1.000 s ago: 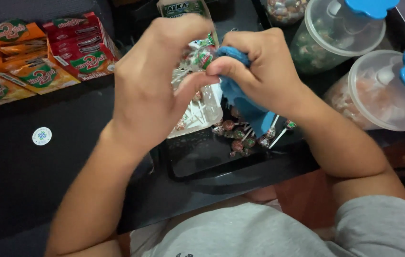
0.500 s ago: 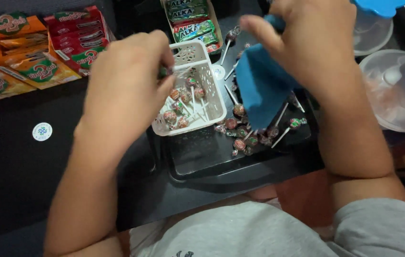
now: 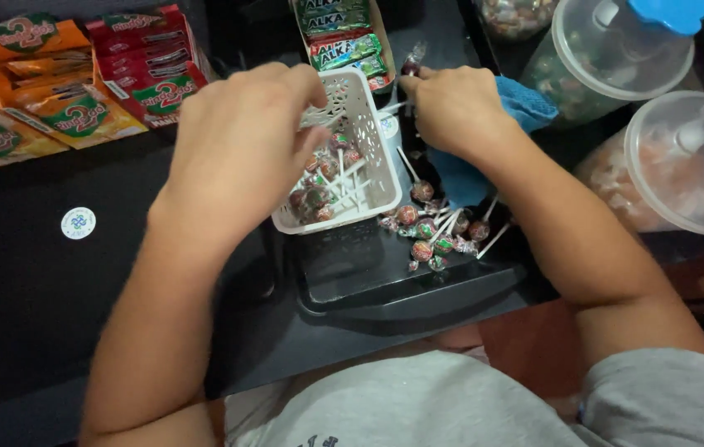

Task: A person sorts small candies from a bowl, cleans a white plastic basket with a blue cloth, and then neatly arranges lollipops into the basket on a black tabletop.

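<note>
My left hand [image 3: 240, 145] hovers over a white plastic basket [image 3: 378, 161], fingers curled on a lollipop whose white stick pokes out above the basket's rim. Several wrapped lollipops [image 3: 319, 194] lie inside the basket. My right hand [image 3: 451, 108] is just right of the basket and keeps a blue cloth [image 3: 526, 103] bunched under its palm. Its fingertips touch a dark lollipop [image 3: 410, 66] at the far side. More loose lollipops [image 3: 431, 236] lie on the black tray [image 3: 352, 277] beside the basket.
Orange and red sachet packs [image 3: 62, 83] sit at the far left, and a box of green and red packets [image 3: 339, 37] stands behind the basket. Two clear jars with blue lids [image 3: 617, 58] [image 3: 683, 165] stand on the right. A round sticker [image 3: 78, 222] marks the dark counter.
My hands parted from over the basket. The left carried a lollipop down to the basket, while the right swung out with the blue cloth and came back down beside the basket.
</note>
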